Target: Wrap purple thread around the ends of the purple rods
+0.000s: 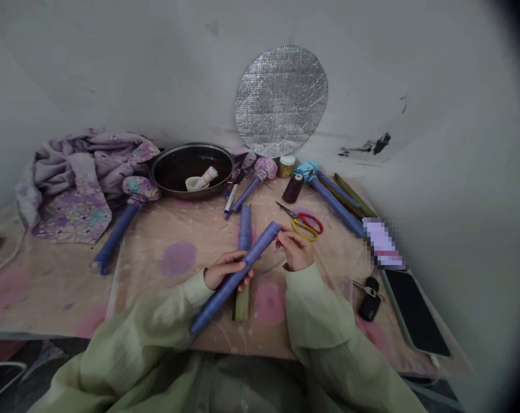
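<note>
A stick wrapped in blue-purple thread (225,295) slants up to the right over the table. Around its middle, my left hand (226,268) is closed, thumb on top. At the stick's upper end my right hand (295,248) makes a pinch; what lies between those fingertips, perhaps a thread end, is too small to make out. Under the held stick, a second stick (244,221) lies on the table, blue thread on its upper part and bare green at its lower end. Scissors (302,221) with red and yellow handles lie just beyond my right hand.
A dark pan (165,186) holds a white cup. Floral cloth (79,195) is heaped at left, near a cloth-headed blue stick (120,232). A dark thread spool (293,189), a jar (286,166), a phone (417,312) and keys (371,301) are at right. The wall (432,189) closes the right side.
</note>
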Tool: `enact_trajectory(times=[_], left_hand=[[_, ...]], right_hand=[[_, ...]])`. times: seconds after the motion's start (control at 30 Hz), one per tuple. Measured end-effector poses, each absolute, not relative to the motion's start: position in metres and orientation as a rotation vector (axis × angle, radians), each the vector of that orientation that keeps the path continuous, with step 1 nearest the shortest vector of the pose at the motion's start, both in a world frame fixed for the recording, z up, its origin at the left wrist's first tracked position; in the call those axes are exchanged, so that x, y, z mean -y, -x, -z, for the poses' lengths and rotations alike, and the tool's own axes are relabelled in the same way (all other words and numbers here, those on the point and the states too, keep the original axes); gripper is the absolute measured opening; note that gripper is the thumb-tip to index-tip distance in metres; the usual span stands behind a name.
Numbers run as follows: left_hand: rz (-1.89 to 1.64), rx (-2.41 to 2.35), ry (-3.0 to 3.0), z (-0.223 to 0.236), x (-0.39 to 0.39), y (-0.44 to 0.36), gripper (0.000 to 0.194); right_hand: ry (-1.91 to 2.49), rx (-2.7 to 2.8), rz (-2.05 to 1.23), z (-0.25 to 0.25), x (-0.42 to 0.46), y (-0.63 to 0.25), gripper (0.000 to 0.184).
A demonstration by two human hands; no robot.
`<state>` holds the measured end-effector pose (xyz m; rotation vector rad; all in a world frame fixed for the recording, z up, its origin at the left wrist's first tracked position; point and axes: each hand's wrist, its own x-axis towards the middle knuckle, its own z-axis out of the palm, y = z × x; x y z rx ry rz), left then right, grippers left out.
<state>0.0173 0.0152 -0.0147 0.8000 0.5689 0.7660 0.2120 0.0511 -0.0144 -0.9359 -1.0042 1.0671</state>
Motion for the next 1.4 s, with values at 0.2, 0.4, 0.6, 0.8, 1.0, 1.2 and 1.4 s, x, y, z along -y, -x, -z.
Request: enact_trajectory(times=[0.2,0.4,0.6,0.8,1.0,1.2,1.4], left_hand=[[-0.764,-0.525,-0.768,0.017,-0.016,-0.019,0.039],[-0.78,-0.494,-0.747,0.017,-0.015,-0.021,0.036],[-0.792,-0.49,-0.749,0.017,-0.013,-0.024,0.034],[-0.766,-0.472,-0.762,0.018,-0.014,-0.026,0.035],[-0.725,-0.413,-0.766,0.017,-0.015,-0.026,0.039],[-0.686,-0.335,-0.748,0.007,-0.018,-0.024,0.052],[-0.736,-0.341,-0.838,-0.007,-0.016,-0.026,0.046]], right_hand=[[0.964,0.962,-1.122,0.016,-0.054,-0.211,0.021],[0.954,0.914,-1.228,0.017,-0.056,-0.208,0.029],[0.901,0.892,-1.357,0.019,-0.058,-0.203,0.045],[0.854,0.887,-1.476,0.021,-0.06,-0.203,0.046],[0.777,0.943,-1.565,0.02,-0.057,-0.204,0.041],[0.7,0.975,-1.644,0.017,-0.048,-0.202,0.04],[0.657,0.982,-1.701,0.005,-0.041,-0.201,0.047]])
